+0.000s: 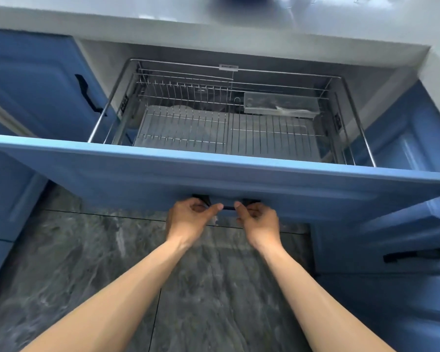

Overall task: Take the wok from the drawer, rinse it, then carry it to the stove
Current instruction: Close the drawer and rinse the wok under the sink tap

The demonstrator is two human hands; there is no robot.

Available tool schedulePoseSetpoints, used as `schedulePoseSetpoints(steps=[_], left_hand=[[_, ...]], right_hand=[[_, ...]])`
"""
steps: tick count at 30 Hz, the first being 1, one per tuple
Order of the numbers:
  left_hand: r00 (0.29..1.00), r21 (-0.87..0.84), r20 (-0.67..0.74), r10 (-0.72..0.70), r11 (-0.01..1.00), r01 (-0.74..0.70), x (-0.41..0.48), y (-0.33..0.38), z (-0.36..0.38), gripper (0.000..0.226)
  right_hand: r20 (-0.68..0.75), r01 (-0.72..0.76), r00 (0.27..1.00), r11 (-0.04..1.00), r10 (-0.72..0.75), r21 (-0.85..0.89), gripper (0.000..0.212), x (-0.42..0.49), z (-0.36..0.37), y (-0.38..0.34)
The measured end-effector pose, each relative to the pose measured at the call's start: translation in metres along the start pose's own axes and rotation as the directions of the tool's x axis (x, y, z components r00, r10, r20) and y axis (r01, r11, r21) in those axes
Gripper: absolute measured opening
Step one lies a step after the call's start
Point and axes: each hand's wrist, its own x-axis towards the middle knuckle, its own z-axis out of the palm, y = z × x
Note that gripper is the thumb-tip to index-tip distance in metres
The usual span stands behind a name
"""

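Observation:
A blue drawer (214,179) stands pulled out under the pale counter. Its black handle (228,200) sits at the lower middle of the front panel. My left hand (191,219) and my right hand (258,221) both grip that handle, side by side, fingers curled under it. Inside the drawer is a wire dish rack (183,118) over a grey drip tray. No wok shows in the drawer. A clear plastic box (281,102) lies at the rack's back right.
Blue cabinet doors flank the drawer, one at the left with a black handle (87,94). Another drawer with a black handle (417,255) is at the lower right. Dark marbled floor tiles (87,262) lie below. The pale counter (214,24) runs across the top.

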Motion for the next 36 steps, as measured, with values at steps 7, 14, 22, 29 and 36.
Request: schedulePoseSetpoints(steps=[7, 14, 22, 29, 36], left_hand=[[0.999, 0.018, 0.047, -0.016, 1.0, 0.015, 0.055, 0.029, 0.004, 0.039], [0.997, 0.018, 0.078, -0.022, 1.0, 0.021, 0.12, 0.063, 0.012, 0.047], [0.997, 0.004, 0.071, 0.008, 1.0, -0.008, 0.189, 0.09, 0.024, 0.052], [0.999, 0.046, 0.023, 0.048, 0.998, -0.049, 0.226, 0.116, 0.028, 0.05], [0.999, 0.076, 0.033, 0.04, 0.996, -0.043, 0.25, 0.141, 0.028, 0.047]], right_hand=[[-0.003, -0.045, 0.999, 0.998, 0.045, 0.034, 0.034, 0.051, 0.008, -0.027], [-0.015, -0.104, 0.994, 0.986, 0.107, 0.129, 0.032, 0.111, 0.017, -0.063], [-0.021, -0.086, 0.995, 0.973, 0.093, 0.214, 0.022, 0.17, 0.024, -0.102], [-0.007, -0.1, 0.994, 0.958, 0.106, 0.27, 0.02, 0.211, 0.029, -0.125], [-0.016, -0.122, 0.991, 0.951, 0.132, 0.286, 0.021, 0.242, 0.035, -0.144]])
